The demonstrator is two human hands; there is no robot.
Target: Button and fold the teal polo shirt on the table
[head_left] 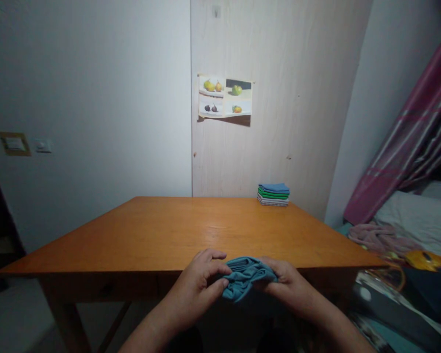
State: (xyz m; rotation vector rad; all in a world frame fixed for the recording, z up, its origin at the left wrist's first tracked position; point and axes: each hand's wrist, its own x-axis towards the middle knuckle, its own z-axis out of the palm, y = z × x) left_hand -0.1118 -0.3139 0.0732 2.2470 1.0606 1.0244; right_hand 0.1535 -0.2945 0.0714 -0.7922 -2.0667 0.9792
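A bunched-up teal cloth (245,277) is held between my two hands at the front edge of the wooden table (191,230). My left hand (206,279) pinches its left side between thumb and fingers. At the cloth's right side, my right hand (284,279) grips it, with the fingers partly hidden behind the fabric. Folds and creases show all over the cloth, and its full shape cannot be made out.
A neat stack of folded cloths (274,194), blue, green and checked, sits at the table's far right corner. A fruit picture (225,98) hangs on the wall behind. To the right are a pink curtain (400,142) and a bed (419,211) with assorted items.
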